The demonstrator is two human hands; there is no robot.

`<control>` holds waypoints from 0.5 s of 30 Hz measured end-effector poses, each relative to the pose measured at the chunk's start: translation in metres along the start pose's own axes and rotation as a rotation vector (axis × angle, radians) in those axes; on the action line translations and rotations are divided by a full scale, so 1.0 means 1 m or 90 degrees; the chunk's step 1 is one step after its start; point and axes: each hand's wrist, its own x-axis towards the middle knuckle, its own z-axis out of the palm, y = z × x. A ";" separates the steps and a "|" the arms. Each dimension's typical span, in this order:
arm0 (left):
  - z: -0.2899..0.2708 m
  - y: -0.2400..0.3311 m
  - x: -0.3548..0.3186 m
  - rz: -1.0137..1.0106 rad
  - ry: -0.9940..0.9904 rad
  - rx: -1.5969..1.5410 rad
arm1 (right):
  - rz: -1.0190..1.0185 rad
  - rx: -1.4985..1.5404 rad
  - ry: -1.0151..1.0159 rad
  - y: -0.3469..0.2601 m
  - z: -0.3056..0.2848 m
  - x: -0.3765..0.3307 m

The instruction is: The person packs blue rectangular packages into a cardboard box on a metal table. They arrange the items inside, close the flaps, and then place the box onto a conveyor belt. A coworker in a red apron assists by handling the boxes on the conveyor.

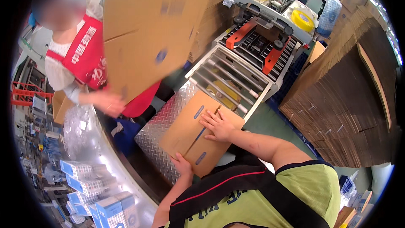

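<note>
Likely a packing workshop: roller conveyor (232, 77); stacked flattened cartons (337, 97)

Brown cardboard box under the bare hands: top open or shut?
Shut: on the box, top flaps lie flat, nearly meeting at a middle seam crossed by the right hand. Whether taped, cannot tell.

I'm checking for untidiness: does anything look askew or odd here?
Yes: at lower left, blue-and-white boxes lie in an uneven pile, turned at different angles. At right, one pale cardboard strip stands out against the darker cardboard stack. The carton under the right hand shows no obvious damage.
</note>
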 end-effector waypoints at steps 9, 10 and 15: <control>0.321 0.060 -0.001 -0.060 0.130 -0.091 | 0.054 0.016 0.039 0.231 -0.040 0.035; 0.353 0.064 0.012 -0.050 0.120 -0.065 | 0.058 0.017 0.034 0.262 -0.048 0.044; 0.496 0.076 0.099 0.096 0.022 -0.004 | 0.201 -0.004 0.051 0.398 -0.065 0.085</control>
